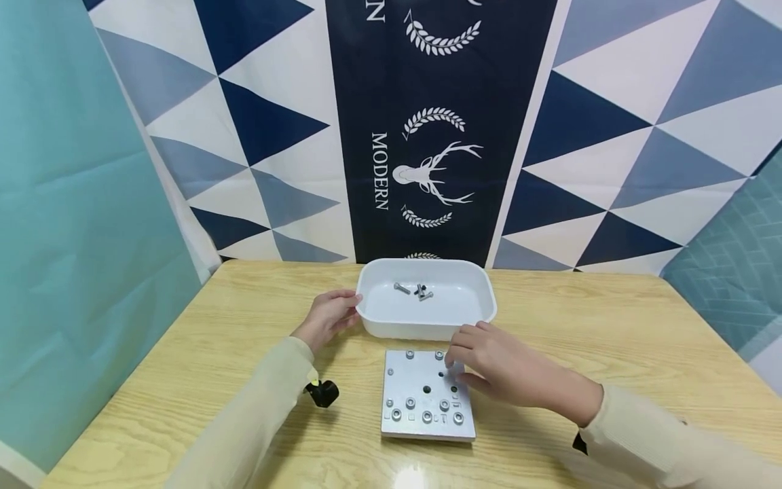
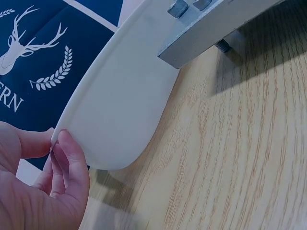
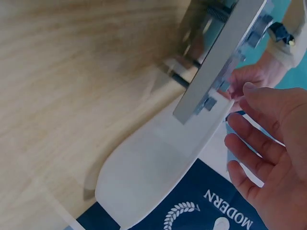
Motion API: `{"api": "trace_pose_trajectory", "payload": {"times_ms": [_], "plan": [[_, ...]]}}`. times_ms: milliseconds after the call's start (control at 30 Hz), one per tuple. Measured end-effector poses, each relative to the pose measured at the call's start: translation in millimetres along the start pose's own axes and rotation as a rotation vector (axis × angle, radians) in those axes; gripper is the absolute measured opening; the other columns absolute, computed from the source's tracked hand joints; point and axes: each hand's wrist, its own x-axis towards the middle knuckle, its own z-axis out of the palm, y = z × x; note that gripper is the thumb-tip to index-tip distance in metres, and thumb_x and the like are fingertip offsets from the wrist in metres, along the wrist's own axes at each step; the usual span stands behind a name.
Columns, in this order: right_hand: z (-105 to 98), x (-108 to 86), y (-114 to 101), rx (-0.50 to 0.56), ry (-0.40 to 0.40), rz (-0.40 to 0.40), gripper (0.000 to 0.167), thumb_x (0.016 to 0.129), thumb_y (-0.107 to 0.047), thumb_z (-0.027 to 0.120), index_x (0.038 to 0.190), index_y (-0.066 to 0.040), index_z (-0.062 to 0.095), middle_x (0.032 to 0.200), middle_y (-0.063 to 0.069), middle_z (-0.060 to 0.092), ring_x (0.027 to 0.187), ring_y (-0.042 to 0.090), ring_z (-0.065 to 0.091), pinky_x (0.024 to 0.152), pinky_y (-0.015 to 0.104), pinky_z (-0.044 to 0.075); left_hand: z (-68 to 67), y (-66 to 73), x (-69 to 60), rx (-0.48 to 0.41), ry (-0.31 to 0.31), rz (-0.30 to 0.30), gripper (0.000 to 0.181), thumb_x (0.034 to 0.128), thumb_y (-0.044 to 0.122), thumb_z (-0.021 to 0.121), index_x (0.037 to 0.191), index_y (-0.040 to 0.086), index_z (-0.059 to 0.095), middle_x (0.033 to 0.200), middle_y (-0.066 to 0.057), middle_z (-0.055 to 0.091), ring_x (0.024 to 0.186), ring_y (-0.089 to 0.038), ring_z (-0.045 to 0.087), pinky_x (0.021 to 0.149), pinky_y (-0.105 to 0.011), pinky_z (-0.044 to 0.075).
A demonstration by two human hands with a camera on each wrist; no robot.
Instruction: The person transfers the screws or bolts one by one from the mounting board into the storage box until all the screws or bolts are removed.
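My left hand pinches the left rim of a white plastic basin between thumb and fingers, as the left wrist view also shows. Several small screws lie inside the basin. In front of it is a silver metal plate with socket-head screws set in it and a few bare holes; threaded screw ends stick out beneath. My right hand hovers over the plate's far right corner. Its fingers are loosely bent, and nothing shows between them.
Everything stands on a wooden table. Behind rises a patterned wall cloth with a deer print, close to the basin's far side. A black wrist camera sits by the left sleeve.
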Motion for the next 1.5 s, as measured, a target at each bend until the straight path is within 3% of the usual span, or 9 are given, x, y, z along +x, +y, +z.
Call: {"api": "trace_pose_trajectory", "payload": {"times_ms": [433, 667, 1500], "plan": [[-0.6, -8.8, -24.0, 0.004, 0.035, -0.059, 0.025, 0.072, -0.021, 0.082, 0.090, -0.021, 0.065, 0.085, -0.012, 0.060, 0.085, 0.005, 0.052, 0.078, 0.026, 0.049, -2.1, 2.7, -1.7, 0.033, 0.013, -0.016, 0.032, 0.0924, 0.015, 0.064, 0.124, 0.009, 0.060, 0.109, -0.009, 0.061, 0.079, -0.010, 0.057, 0.069, -0.017, 0.052], [-3.4, -12.5, -31.6, 0.006, 0.015, -0.063, 0.025, 0.073, -0.024, 0.081, 0.091, -0.023, 0.064, 0.083, -0.014, 0.058, 0.082, 0.004, 0.050, 0.074, 0.024, 0.045, -2.0, 2.2, -0.5, 0.035, 0.011, -0.015, 0.031, 0.0925, 0.016, 0.064, 0.123, 0.009, 0.060, 0.109, -0.009, 0.062, 0.080, -0.010, 0.058, 0.072, -0.019, 0.053], [7.4, -20.5, -42.1, 0.032, 0.029, -0.083, 0.020, 0.076, -0.021, 0.078, 0.088, -0.025, 0.061, 0.083, -0.016, 0.056, 0.083, 0.002, 0.049, 0.074, 0.021, 0.042, -0.2, -0.4, -0.1, 0.028, 0.019, -0.008, 0.032, 0.0921, 0.016, 0.065, 0.122, 0.008, 0.061, 0.108, -0.009, 0.062, 0.077, -0.010, 0.058, 0.069, -0.017, 0.053]]}}
